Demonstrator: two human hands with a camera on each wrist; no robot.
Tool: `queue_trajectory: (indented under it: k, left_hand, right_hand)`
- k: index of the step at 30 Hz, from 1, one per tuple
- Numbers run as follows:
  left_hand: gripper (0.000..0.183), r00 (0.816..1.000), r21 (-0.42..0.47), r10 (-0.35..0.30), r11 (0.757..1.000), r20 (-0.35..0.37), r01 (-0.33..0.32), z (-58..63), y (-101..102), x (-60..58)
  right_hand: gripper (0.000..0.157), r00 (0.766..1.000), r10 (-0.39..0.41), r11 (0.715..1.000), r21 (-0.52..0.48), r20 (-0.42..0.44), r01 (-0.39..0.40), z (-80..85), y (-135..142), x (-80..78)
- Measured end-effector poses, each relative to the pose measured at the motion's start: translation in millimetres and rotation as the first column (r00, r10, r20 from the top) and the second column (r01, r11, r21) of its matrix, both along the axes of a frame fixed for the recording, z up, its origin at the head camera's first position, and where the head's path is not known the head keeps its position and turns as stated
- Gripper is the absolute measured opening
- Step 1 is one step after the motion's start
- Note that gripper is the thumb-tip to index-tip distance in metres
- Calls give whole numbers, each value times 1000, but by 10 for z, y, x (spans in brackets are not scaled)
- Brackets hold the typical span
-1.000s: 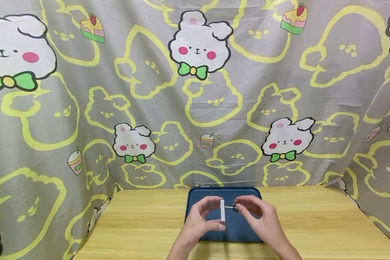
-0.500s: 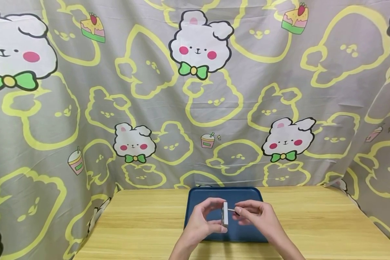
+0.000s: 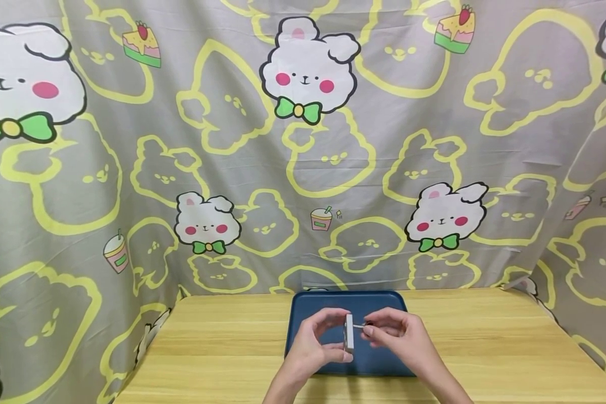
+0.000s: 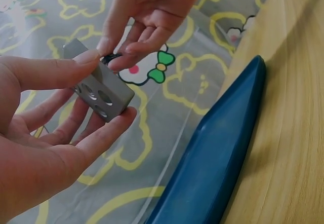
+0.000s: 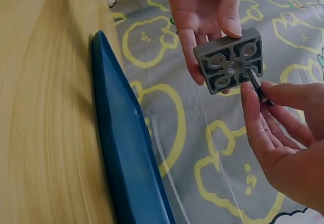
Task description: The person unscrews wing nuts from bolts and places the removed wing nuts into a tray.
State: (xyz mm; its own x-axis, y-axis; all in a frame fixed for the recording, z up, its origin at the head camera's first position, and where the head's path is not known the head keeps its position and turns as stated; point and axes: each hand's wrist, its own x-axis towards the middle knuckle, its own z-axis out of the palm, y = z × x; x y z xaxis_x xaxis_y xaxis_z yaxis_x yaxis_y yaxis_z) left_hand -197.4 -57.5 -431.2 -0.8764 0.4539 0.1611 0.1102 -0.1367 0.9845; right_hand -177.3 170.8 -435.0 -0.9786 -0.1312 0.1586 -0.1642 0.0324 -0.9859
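The left hand (image 3: 310,343) pinches the grey plate (image 5: 230,62) by opposite edges, apparently to leave its faces free for the screw (image 5: 253,77), which the right hand (image 3: 403,330) pinches beside it (the blue tray (image 3: 345,296) lies below both grips).

Your square block (image 5: 230,64) is matt, ribbed on one face; metal or plastic, unclear. On your screw (image 5: 256,82), the threaded shank looks like bright metal. Your tray (image 5: 132,158) appears smooth, softly glossy plastic; the tabletop (image 3: 222,336), smooth grained wood; the curtain (image 3: 247,174), creased printed cloth.
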Motion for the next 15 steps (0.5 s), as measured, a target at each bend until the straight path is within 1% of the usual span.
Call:
queue_trajectory:
  k: [3, 6, 8, 9, 10, 12, 15]
  left_hand:
    - [62, 1000, 10, -3, 1000, 6, 3, -1, -10, 0]
    - [61, 1000, 20, -7, 1000, 10, 7, -4, -21, -1]
    - [60, 1000, 31, -14, 999, 14, 13, -6, -29, -4]
    - [60, 1000, 34, -17, 999, 16, 17, -7, -34, -5]
    - [60, 1000, 39, -21, 999, 19, 20, -8, -38, -8]
    - [60, 999, 44, -26, 999, 22, 25, -10, -46, -15]
    - [59, 999, 39, -30, 999, 17, 30, -14, -59, -31]
  right_hand:
    - [25, 997, -27, 998, 47, -70, 30, 7, -29, 18]
    - [17, 987, -61, 993, 87, -147, 75, 12, -64, 45]
    - [13, 973, -83, 988, 107, -216, 109, 9, -87, 57]
    - [12, 961, -93, 985, 119, -261, 128, 4, -98, 60]
    - [13, 946, -99, 981, 127, -310, 145, -3, -108, 61]
    - [16, 903, -102, 974, 141, -418, 176, -17, -124, 55]
    - [24, 820, -90, 961, 167, -565, 220, -32, -141, 45]
